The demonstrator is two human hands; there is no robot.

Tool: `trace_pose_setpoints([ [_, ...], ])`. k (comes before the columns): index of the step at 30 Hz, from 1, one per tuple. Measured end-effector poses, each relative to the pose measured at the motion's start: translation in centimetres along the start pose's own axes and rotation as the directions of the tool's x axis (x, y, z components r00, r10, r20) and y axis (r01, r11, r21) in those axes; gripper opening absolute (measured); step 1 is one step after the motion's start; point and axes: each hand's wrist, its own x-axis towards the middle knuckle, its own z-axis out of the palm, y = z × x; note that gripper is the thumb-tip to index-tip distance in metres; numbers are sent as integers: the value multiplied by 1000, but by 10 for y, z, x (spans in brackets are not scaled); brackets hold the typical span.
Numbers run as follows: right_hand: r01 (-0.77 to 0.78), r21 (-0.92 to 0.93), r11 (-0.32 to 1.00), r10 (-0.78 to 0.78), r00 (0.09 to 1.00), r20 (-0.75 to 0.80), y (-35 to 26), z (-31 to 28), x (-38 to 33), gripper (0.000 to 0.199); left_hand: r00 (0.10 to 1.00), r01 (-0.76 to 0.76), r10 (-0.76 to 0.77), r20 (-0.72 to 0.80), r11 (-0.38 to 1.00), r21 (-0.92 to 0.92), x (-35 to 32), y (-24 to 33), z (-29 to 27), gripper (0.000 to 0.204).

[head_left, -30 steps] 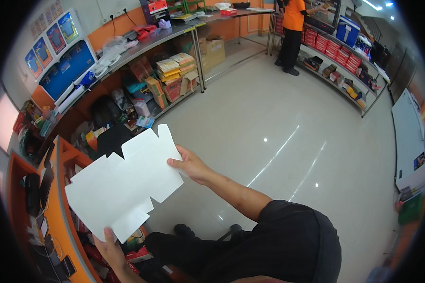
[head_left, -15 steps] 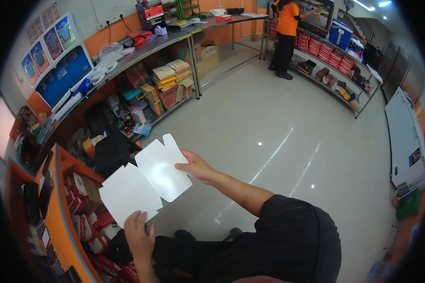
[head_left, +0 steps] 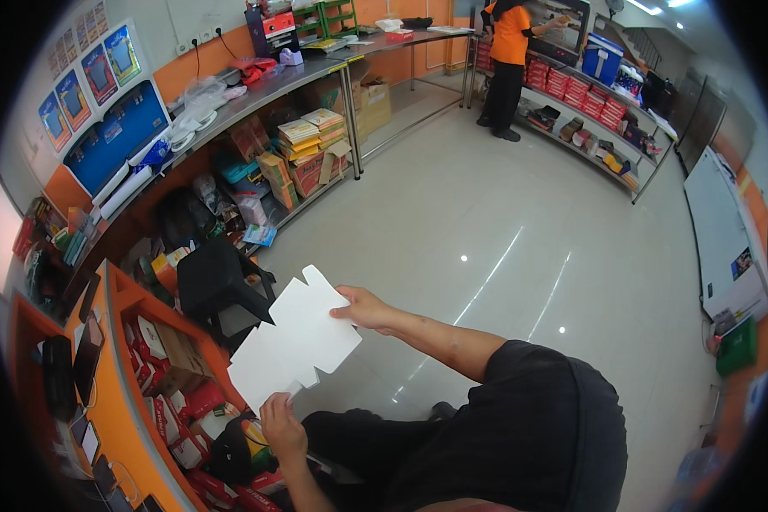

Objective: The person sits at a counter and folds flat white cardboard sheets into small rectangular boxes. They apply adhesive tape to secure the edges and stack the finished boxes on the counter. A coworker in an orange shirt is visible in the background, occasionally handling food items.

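Note:
Between my hands is a flat white carton blank (head_left: pixel 296 340), unfolded, with notched edges and small tabs; its plain side faces up. My right hand (head_left: pixel 363 308) pinches its far right edge, thumb on top and fingers beneath. At the near left end, my left hand (head_left: pixel 282 425) grips the lower edge with bent fingers, partly hidden behind the sheet's corner. The blank is held in the air over the floor and tilts up to the right.
An orange counter (head_left: pixel 126 399) at left holds red and white boxes (head_left: pixel 177 424) on its shelf. Beyond the blank stands a black stool (head_left: pixel 222 286). Steel tables (head_left: pixel 316 64) line the back wall. A person in an orange shirt (head_left: pixel 509 38) stands far off. A white chest freezer (head_left: pixel 725 239) is at right.
Both hands and the blank have shifted right and slightly nearer. The blank's two panels, creased apart before, now lie flatter in one line. More of the stool shows.

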Motion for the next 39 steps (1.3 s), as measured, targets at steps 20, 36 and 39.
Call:
trace_pose_setpoints([
  [20,-430,-215,877,299,837,-458,-109,-26,-101,36,637,485,-159,754,843,-232,79,36,-13,25],
  [36,-212,534,819,504,711,-491,-135,-283,-201,38,-276,205,299,913,947,-248,403,273,147,27],
  [39,-158,588,794,497,725,-476,-156,-321,-202,34,-345,127,210,915,976,-176,460,320,175,30],
])
